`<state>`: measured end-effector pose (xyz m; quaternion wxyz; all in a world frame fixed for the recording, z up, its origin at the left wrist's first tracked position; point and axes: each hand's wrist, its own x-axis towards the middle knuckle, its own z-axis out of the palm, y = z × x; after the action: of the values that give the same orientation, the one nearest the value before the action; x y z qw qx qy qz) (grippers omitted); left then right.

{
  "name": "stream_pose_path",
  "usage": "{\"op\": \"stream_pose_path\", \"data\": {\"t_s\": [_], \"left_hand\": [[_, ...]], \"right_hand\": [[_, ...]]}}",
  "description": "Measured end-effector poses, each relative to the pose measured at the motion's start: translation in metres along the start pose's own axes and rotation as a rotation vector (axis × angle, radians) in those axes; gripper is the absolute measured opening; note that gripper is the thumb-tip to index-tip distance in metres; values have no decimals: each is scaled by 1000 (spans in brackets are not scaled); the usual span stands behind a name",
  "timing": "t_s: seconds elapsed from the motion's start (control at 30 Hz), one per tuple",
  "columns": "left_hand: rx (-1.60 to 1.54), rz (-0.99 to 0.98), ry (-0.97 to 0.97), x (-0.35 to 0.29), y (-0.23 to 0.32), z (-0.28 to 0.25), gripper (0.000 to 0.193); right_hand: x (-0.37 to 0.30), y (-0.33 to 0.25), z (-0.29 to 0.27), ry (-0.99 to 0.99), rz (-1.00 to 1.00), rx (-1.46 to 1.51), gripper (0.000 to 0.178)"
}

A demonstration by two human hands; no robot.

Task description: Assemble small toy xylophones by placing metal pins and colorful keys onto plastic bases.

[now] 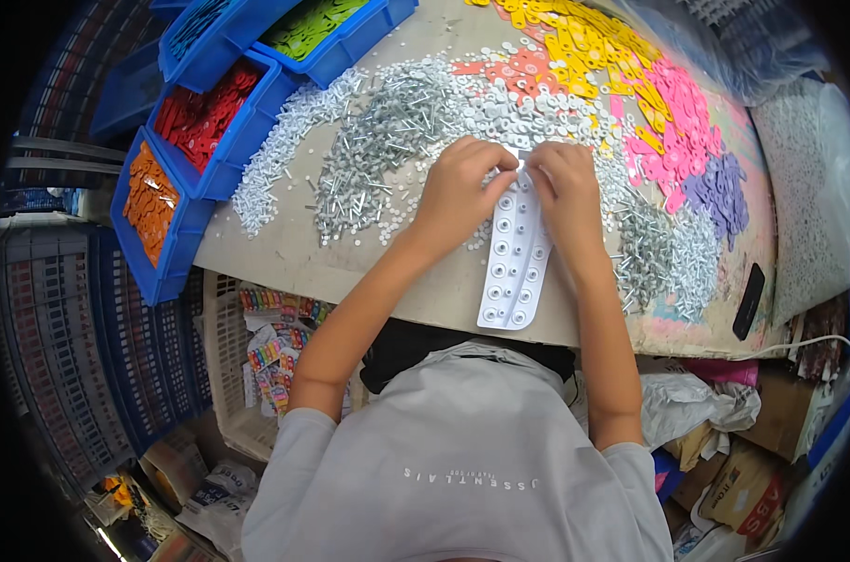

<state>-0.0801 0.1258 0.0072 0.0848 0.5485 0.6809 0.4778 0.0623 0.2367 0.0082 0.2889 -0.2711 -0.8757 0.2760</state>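
Heaps of metal pins (387, 131) and white washers (275, 159) around both hands (458, 187) (564, 183), fingers pinched together at white jig strip (513, 258)

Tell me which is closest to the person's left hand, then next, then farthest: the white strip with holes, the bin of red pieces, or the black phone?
From the left hand, in the head view:
1. White strip with holes: right beside the hand, fingers touching its top end.
2. Bin of red pieces: up on the left side.
3. Black phone: far off at the table's right edge.

I see the worktop (284, 253) carrying metal pins (387, 140), white discs (275, 159), coloured tags (622, 66), a white jig (514, 253) and, apparently, a phone (748, 302).
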Motion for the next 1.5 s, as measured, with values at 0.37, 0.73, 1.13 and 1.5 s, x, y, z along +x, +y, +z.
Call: {"op": "stream_pose_path", "data": {"t_s": [0.37, 0.73, 1.13, 1.5], "left_hand": [[100, 190, -19, 11, -4, 21, 9], [192, 271, -43, -6, 5, 8, 9], [613, -114, -74, -52, -44, -114, 5], [654, -122, -47, -63, -48, -101, 11]], "right_hand": [[-63, 2, -104, -191, 187, -371, 16], [-87, 12, -102, -194, 114, -476, 10], [-78, 12, -86, 170, 389, -141, 6], [-70, -49, -17, 68, 35, 117, 14]]}}
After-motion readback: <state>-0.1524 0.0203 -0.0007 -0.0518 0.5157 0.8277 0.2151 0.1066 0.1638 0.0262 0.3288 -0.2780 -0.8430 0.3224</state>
